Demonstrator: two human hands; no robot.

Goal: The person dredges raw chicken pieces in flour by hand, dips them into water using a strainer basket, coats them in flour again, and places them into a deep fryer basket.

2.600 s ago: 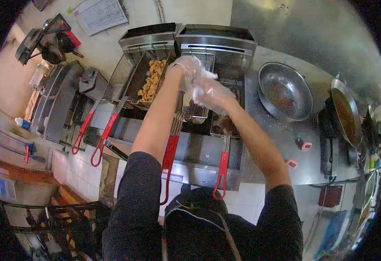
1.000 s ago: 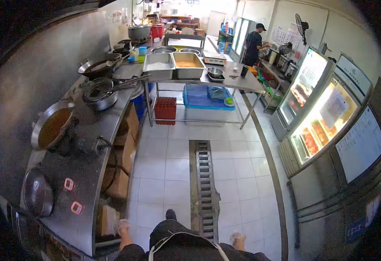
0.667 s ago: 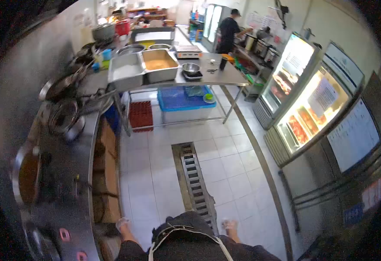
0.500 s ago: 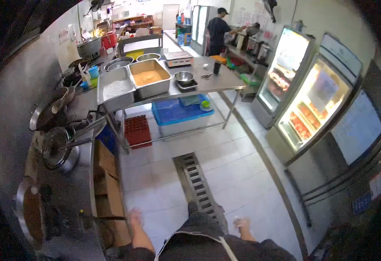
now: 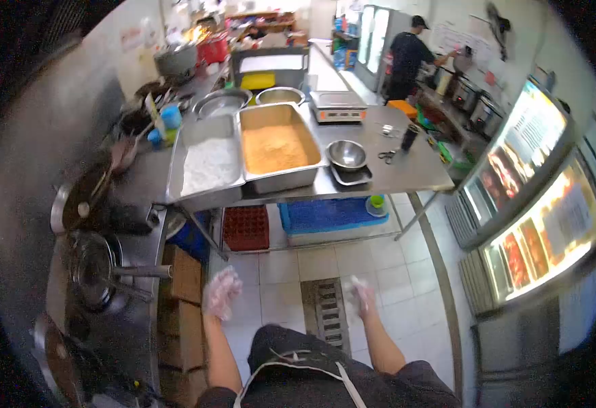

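My left hand point(image 5: 222, 294), in a clear plastic glove, is held out low over the floor, fingers loosely apart and holding nothing. My right hand point(image 5: 361, 297), gloved too and slightly blurred, hangs in the air near the floor drain point(image 5: 330, 314), also without anything in it. Ahead of both hands stands a steel table point(image 5: 417, 166). On its near left side are a deep metal pan of white powder point(image 5: 208, 165) and a pan of orange-tan crumbs or powder point(image 5: 279, 148). A small steel bowl point(image 5: 346, 155) rests on a dark scale to their right.
Strainers point(image 5: 93, 270) and pans line the left counter. Cardboard boxes point(image 5: 181, 275) sit below it. Under the table are a red crate point(image 5: 246, 228) and a blue-lidded bin point(image 5: 332, 217). Lit glass-door fridges point(image 5: 539, 234) stand at right. A person in dark clothes point(image 5: 407, 61) works farther back.
The table and pans appear nearer and larger, as my view has moved forward. Both my hands have risen in view, farther ahead of my body.
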